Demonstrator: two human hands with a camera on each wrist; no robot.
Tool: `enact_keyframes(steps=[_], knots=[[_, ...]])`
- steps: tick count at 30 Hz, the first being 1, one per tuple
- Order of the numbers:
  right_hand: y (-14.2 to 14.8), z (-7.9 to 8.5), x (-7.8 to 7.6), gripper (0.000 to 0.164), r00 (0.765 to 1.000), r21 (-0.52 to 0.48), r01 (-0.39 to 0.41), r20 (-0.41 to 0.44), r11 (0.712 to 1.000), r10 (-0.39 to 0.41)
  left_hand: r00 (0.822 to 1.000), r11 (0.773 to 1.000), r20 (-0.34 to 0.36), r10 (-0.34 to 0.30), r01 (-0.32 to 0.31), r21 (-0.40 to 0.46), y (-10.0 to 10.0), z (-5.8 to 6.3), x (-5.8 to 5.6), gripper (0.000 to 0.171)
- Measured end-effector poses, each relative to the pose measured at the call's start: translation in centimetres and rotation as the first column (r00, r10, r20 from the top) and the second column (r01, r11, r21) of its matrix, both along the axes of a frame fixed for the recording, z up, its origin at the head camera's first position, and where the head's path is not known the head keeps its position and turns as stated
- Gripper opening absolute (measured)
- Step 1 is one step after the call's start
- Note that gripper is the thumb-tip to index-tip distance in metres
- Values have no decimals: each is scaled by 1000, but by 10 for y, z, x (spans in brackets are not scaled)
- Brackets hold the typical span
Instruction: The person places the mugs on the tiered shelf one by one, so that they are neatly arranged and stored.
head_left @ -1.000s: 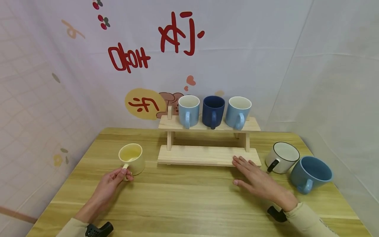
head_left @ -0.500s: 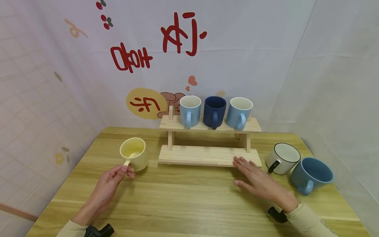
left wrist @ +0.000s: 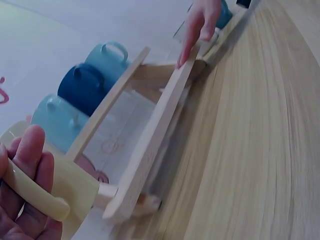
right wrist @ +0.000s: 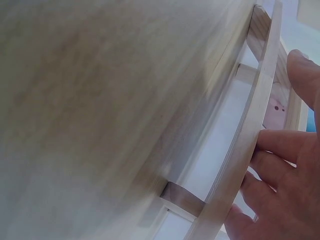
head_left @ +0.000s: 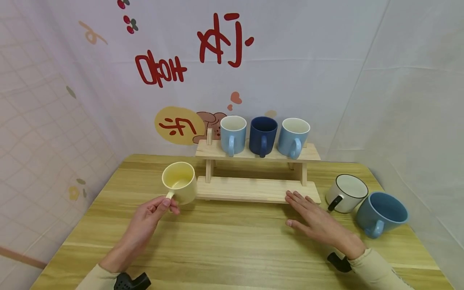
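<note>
A pale yellow mug (head_left: 185, 189) is held by its handle in my left hand (head_left: 148, 217), at the left end of the wooden two-tier rack (head_left: 250, 189). In the left wrist view, fingers (left wrist: 31, 145) curl through the mug's handle, and the mug is raised above the table. My right hand (head_left: 315, 219) lies with straight fingers on the right end of the rack's lower shelf. The right wrist view has its fingertips at the shelf's front edge. Two light blue mugs (head_left: 233, 135) and a navy mug (head_left: 262, 137) stand on the upper shelf, handles forward.
Right of the rack, a white mug (head_left: 348, 193) with a black rim and handle sits beside a wide blue mug (head_left: 382, 213). A printed white cloth (head_left: 308, 60) hangs behind and around the wooden table (head_left: 232, 245).
My left hand has lifted the yellow mug off the table and carried it right, to the rack's left end. The right hand stays in place.
</note>
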State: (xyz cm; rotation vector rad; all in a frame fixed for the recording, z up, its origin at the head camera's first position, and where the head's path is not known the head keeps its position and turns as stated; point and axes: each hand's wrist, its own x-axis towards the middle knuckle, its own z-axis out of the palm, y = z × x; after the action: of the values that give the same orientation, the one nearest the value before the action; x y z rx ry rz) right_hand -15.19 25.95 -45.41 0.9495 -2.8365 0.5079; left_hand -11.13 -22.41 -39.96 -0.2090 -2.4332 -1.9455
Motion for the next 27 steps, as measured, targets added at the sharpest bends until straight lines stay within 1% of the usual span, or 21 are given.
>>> enact_keyframes(steps=[6, 12, 15, 19, 27], knots=[[0, 1, -1, 73, 1000, -1, 2, -6, 1000, -2, 999, 999, 23, -41, 41, 16, 16, 4, -3, 34], [0, 1, 0, 73, 1000, -1, 1, 14, 1000, -1, 996, 996, 42, -82, 81, 36, 30, 5, -8, 35], [0, 1, 0, 72, 1000, -4, 1, 17, 1000, -1, 993, 993, 42, -112, 110, 50, 38, 3, -13, 33], [0, 1, -1, 72, 1000, -5, 1, 17, 1000, -1, 990, 990, 47, -132, 129, 61, 48, 1, -20, 33], [0, -1, 0, 72, 1000, 2, 2, 3, 1000, -2, 983, 984, 78, -165, 158, 88, 67, -6, -31, 39]])
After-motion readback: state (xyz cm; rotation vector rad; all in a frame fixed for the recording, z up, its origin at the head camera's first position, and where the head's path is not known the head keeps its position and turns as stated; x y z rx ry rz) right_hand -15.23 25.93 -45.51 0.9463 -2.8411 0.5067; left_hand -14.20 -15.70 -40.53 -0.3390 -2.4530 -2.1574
